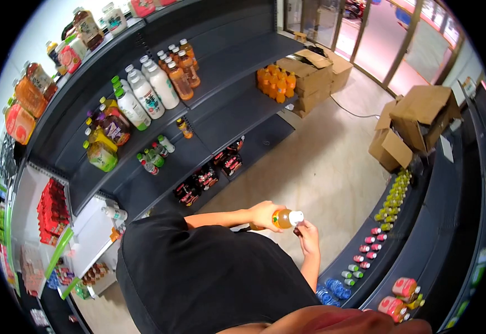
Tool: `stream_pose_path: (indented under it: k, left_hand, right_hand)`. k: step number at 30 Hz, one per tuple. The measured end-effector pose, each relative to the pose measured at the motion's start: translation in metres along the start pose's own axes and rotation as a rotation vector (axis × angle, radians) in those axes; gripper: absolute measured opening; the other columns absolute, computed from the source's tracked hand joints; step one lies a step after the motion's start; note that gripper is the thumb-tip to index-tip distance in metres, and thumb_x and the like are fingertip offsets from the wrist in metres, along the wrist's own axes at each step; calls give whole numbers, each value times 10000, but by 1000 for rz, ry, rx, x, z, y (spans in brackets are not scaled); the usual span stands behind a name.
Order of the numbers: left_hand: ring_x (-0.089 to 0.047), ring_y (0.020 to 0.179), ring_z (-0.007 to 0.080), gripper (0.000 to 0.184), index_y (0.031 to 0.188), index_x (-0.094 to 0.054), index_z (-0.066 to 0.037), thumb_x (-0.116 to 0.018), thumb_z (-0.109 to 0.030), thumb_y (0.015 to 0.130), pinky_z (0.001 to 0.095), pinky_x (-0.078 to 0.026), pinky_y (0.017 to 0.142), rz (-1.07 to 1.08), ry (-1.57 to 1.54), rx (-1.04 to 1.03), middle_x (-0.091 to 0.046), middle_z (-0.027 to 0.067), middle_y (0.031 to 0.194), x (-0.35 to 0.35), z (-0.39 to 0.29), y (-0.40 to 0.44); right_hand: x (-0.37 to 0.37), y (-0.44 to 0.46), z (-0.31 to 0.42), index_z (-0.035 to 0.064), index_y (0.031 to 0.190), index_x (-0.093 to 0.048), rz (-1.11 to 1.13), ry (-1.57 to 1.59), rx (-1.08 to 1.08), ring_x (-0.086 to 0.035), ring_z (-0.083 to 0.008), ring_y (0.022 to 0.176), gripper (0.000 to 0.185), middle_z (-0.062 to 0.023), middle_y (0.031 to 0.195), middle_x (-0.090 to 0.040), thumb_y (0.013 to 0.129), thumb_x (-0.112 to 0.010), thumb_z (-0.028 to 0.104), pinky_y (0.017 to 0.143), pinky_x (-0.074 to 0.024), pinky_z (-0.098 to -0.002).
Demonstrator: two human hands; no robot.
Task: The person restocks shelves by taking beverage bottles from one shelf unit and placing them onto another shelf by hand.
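My left hand (265, 215) is wrapped around the body of a drink bottle (285, 218) with amber liquid and a white cap. The bottle lies nearly sideways in front of my chest, its cap pointing right. Close by the cap, my right hand (309, 237) has its fingers bent and pressed together. A small dark reddish bit shows at those fingertips, too small to name. My left palm and fingers hide part of the bottle's label and its base.
Dark shelves (226, 117) on the left hold white bottles (159, 83), orange drinks (276, 83) and black packs (204, 175). To the right, a low shelf carries rows of small bottles (393, 195). Cardboard boxes (421, 117) stand near the glass doors (385, 42), and a cable (354, 114) crosses the floor.
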State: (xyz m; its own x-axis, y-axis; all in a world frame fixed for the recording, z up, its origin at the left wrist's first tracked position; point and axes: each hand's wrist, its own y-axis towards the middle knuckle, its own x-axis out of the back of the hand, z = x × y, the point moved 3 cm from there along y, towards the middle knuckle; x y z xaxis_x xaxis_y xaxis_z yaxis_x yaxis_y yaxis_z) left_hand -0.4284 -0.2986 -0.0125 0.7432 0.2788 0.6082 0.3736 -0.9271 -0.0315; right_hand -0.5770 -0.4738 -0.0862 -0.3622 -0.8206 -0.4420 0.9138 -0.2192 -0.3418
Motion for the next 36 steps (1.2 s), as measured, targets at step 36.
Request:
stream_pose_path:
  k: [36]
  left_hand:
    - [-748,965,309,610,1184,-679,-78,-849,-323,652,422,-583,845,-1019,-206,149,-758,146,1040,412,227,119]
  right_hand:
    - [-361,476,228,-2,1214,-683,369,-782,660,-698,-212,1029,436,-106,1130,-731,830,-837,135,912,-552,-337]
